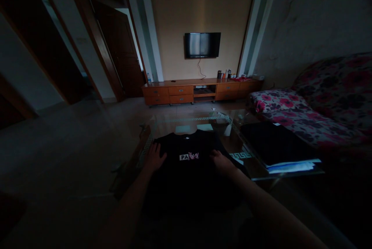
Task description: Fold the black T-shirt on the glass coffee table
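Observation:
A black T-shirt (186, 179) lies spread on the glass table in front of me, its neckline toward the far side. White "PA" lettering with a pink figure shows on its chest. My left hand (155, 158) rests on the shirt's left shoulder area, fingers stretched and apart. On the other side of the print, my right hand (223, 163) is at the cloth with its fingers curled in, appearing to pinch the fabric. The shirt's lower part fades into shadow.
The glass table (247, 155) has a Greek-key border. On its right sits a pile of dark folded cloth (270, 140) with white and blue layers beneath. A flowered sofa (314, 125) stands at right; a wooden cabinet (180, 94) and wall television (202, 45) are beyond.

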Available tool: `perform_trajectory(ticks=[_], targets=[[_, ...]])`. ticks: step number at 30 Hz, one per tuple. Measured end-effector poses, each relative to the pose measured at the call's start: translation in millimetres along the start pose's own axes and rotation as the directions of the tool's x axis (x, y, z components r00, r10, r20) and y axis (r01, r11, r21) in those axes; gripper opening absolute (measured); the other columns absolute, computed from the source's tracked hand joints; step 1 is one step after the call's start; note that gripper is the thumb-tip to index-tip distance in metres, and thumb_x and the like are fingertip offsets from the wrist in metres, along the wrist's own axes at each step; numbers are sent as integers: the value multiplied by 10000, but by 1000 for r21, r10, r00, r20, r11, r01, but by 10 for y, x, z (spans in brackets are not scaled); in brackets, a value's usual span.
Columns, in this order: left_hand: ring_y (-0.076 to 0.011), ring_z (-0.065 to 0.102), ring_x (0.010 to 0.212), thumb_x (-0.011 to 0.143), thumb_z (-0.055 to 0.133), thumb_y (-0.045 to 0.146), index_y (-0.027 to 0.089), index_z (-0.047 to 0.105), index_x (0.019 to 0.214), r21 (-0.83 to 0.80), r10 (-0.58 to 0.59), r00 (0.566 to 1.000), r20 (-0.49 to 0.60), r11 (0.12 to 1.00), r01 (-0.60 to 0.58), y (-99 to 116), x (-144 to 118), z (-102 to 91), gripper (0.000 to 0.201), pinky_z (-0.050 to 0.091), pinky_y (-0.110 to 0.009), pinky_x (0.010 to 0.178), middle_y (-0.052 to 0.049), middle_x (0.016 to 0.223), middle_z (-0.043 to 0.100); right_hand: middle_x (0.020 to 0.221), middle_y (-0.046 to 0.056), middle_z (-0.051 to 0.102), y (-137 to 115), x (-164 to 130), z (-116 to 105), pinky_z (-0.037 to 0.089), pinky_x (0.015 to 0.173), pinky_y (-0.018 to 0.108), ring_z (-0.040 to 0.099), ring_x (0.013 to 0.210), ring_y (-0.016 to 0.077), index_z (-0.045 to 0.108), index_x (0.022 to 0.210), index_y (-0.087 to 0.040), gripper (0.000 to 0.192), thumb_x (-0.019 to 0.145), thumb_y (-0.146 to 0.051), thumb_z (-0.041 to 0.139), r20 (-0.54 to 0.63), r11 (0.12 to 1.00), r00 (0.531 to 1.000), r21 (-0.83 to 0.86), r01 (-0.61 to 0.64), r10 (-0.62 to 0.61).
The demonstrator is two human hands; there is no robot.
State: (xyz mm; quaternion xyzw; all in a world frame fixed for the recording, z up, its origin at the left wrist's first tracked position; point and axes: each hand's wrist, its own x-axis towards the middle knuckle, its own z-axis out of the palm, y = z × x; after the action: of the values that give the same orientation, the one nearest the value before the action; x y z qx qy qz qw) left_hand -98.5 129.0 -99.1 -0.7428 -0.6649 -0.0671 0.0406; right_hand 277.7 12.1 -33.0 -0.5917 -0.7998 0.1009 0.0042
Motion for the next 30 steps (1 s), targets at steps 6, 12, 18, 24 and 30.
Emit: perform_trajectory(ticks=[6, 12, 18, 24, 30], targets=[[-312, 229, 1550, 965, 388, 573, 115, 374, 1564, -7, -4, 1000, -4, 1000, 4, -8, 9, 25, 755, 199, -475, 1243, -152, 1661, 297, 1331, 111, 623, -21, 8, -62, 422, 1032, 321, 583, 1205, 230, 683, 1243, -194, 480, 811, -69, 514, -39, 998, 998, 32, 57, -56], [-309, 229, 1551, 961, 381, 585, 116, 366, 1567, -17, -9, 1000, -6, 1000, 9, -23, 20, 64, 767, 186, -470, 1246, -156, 1662, 294, 1222, 80, 695, -40, 4, -88, 425, 992, 332, 614, 1155, 237, 681, 1231, -232, 358, 959, -234, 447, -119, 999, 993, 47, 1, 5], [-317, 242, 1545, 965, 378, 582, 99, 372, 1561, -14, 15, 1000, -25, 1000, -15, -32, 14, 64, 767, 179, -474, 1247, -168, 1656, 302, 1340, 135, 617, -116, 142, 61, 417, 1001, 353, 547, 1237, 271, 572, 1357, -171, 435, 929, -242, 531, -211, 989, 967, 1, -148, 145], [-327, 237, 1545, 963, 387, 572, 98, 374, 1562, -27, 2, 1000, -20, 1000, -2, -41, 27, 86, 764, 198, -489, 1241, -168, 1659, 294, 1150, 101, 679, -138, 172, 74, 443, 911, 290, 619, 1094, 215, 670, 1074, -192, 250, 1008, -288, 449, -227, 994, 968, 34, -102, 107], [-324, 265, 1536, 964, 390, 562, 99, 385, 1555, -19, 9, 1000, -29, 1000, -9, -26, 27, 65, 751, 205, -472, 1240, -169, 1651, 316, 1280, 126, 676, 134, 217, 46, 445, 983, 321, 624, 1163, 224, 682, 1207, -204, 447, 1073, -375, 292, -283, 967, 927, 142, -213, 245]])
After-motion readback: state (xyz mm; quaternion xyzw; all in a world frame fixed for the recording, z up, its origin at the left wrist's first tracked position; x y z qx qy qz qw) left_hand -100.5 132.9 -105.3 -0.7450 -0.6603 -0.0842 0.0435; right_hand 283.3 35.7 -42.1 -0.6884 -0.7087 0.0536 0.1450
